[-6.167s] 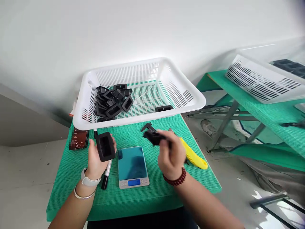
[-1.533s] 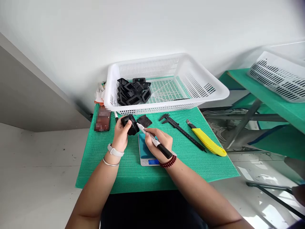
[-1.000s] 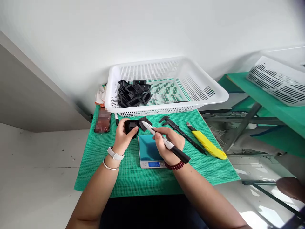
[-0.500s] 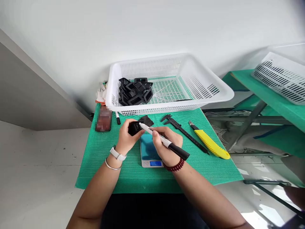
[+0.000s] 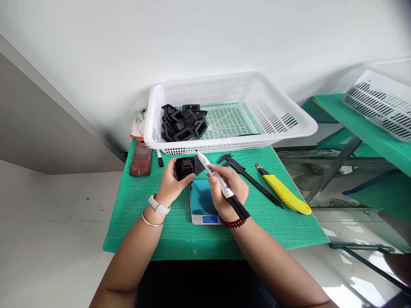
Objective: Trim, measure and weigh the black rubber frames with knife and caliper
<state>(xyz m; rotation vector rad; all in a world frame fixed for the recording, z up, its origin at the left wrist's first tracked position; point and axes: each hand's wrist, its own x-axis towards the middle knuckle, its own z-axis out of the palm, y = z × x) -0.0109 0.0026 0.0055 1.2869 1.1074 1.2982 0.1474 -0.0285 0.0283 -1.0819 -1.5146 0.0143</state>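
A black plastic part [image 5: 185,168] with a raised block on its face is gripped in my left hand [image 5: 171,182], thumb on its near side. My right hand [image 5: 230,190] is closed around a white marker [image 5: 208,167] with a black end; its tip points up and away, just right of the part and apart from it. Below the hands lies a small digital scale [image 5: 201,201] with a lit blue display, partly covered by my right hand. A dark, flat piece [image 5: 199,165] rests behind the marker, partly hidden.
A white plastic basket [image 5: 231,143] at the back holds a heap of black parts [image 5: 183,124]. Calipers [image 5: 250,177] and a yellow utility knife [image 5: 285,194] lie to the right. A phone [image 5: 140,160] and another marker [image 5: 159,159] lie left. A second basket [image 5: 379,102] stands far right.
The marker tip has lifted off the black part and swung upward to the right. My left hand has turned the part so its raised face shows more.
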